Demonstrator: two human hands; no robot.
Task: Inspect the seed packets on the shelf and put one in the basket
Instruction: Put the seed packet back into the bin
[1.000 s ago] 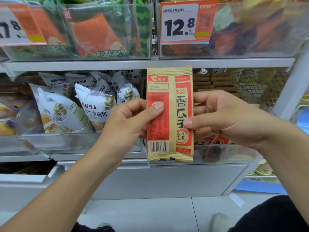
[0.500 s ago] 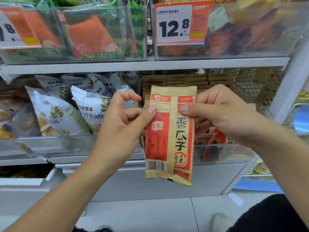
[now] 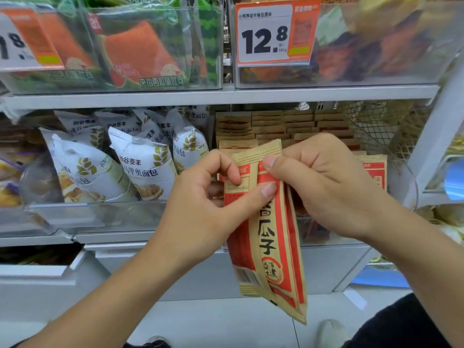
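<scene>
The person stood at the shelf (image 3: 226,96) with one sunflower seed packet (image 3: 266,237) already pulled out and held up in front of the clear bin (image 3: 339,237) it seemed to belong to, where more tan-and-red packets (image 3: 296,124) stood in rows. So the picking-out was done and the looking-over was under way; the drop into a basket was all still to come, and no basket could be seen from where the camera looked.

The left hand (image 3: 200,209) pinched the packet near its upper left, thumb across the front and a curled finger on the top corner. The right hand (image 3: 324,187) pinched the upper right edge, thumb on the front with the fingers curled behind.

Half a second before, the packet had faced the person flat and nearly upright, both hands at its sides. By this moment it had dropped lower, leaned so its foot swung to the right, and folded lengthwise, its right side turned edge-on. Both hands had crept up to its top end. The bread bags (image 3: 140,167) to the left sat untouched.
</scene>
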